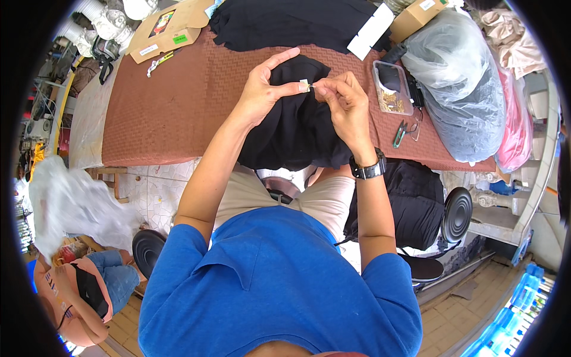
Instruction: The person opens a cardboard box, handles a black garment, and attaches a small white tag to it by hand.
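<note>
A black garment (294,128) lies bunched on the brown table (172,113) and hangs over its near edge. My left hand (266,89) holds the cloth and pinches a small pale tag (304,85) against it between thumb and fingers. My right hand (345,101), with a black watch on its wrist, pinches something small right beside the tag; what it holds is too small to tell. The two hands touch at the tag.
More black cloth (291,24) lies at the table's far edge. A clear plastic box (392,88) of small golden bits and green-handled snips (399,133) sit to the right, beside large plastic bags (464,89). Cardboard boxes (169,30) stand at far left. A person (83,285) sits at lower left.
</note>
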{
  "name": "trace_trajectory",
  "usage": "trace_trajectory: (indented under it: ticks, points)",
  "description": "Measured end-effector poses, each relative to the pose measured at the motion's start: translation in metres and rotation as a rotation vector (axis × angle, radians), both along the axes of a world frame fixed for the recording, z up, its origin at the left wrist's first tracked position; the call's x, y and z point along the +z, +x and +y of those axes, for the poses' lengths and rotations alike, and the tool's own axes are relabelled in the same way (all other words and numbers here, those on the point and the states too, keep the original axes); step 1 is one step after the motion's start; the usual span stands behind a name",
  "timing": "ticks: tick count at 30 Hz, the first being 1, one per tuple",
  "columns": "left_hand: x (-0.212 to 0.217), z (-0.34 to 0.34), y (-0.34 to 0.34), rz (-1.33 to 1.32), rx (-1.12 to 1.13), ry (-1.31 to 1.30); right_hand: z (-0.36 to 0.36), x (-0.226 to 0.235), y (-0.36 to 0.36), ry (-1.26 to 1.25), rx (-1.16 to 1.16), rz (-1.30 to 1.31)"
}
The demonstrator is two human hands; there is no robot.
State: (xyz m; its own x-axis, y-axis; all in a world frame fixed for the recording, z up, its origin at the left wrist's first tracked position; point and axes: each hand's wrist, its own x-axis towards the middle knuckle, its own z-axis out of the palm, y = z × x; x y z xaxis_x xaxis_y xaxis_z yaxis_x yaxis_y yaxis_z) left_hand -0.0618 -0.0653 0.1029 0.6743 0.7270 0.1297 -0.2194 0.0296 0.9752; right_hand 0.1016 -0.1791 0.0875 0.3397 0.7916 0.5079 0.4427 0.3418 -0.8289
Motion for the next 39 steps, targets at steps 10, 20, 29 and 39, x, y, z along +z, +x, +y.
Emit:
trace_trajectory:
  ticks: [10,20,29,39]
  points:
    - [0.000,0.000,-0.001,-0.007,-0.026,-0.001,-0.002,0.001,0.006,-0.050,0.022,-0.023]
    - [0.002,-0.003,-0.002,0.005,-0.068,-0.039,0.001,-0.009,0.010,-0.063,0.105,0.099]
    - [-0.012,-0.003,0.005,0.125,0.124,0.205,0.002,-0.009,-0.012,-0.159,-0.044,0.281]
    - [-0.024,-0.001,0.009,0.235,0.246,0.418,0.008,-0.003,-0.015,0.057,-0.112,-0.403]
